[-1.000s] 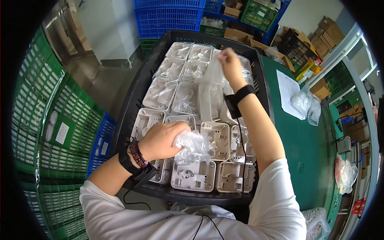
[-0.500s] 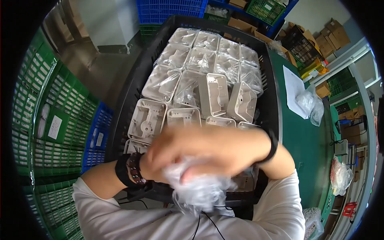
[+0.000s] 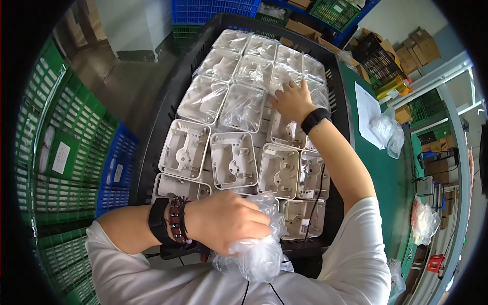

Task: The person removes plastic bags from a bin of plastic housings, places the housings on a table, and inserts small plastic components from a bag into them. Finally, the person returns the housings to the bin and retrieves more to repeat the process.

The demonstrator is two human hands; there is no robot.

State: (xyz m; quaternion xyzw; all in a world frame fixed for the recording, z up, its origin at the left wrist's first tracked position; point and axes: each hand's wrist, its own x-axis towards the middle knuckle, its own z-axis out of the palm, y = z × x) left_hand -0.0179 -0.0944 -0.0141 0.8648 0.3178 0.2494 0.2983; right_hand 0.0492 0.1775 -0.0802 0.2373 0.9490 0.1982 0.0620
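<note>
My left hand (image 3: 226,223) is closed on a bunch of crumpled clear plastic bags (image 3: 260,259), close to my body over the crate's near edge. Farther off, my right hand (image 3: 295,101) lies with fingers spread over the right-middle part of the black crate (image 3: 351,122), touching plastic film. Just below it is a bare beige plastic housing (image 3: 283,129), partly hidden by the hand and wrist. Nearer me are several more open housings without film, such as one left of centre (image 3: 184,150) and another beside it (image 3: 234,161). Film-covered housings (image 3: 252,71) fill the far rows.
Green crates (image 3: 76,132) and a blue crate (image 3: 114,170) stand at the left. On the right runs a green worktop (image 3: 378,188) with a white sheet (image 3: 363,109) and clear bags (image 3: 389,129). Cardboard boxes (image 3: 419,48) are stacked at the far right.
My hands were together over the plastic bags. Now the right has moved far forward to the housings, while the left keeps the bags. The two housings standing tilted no longer stand there.
</note>
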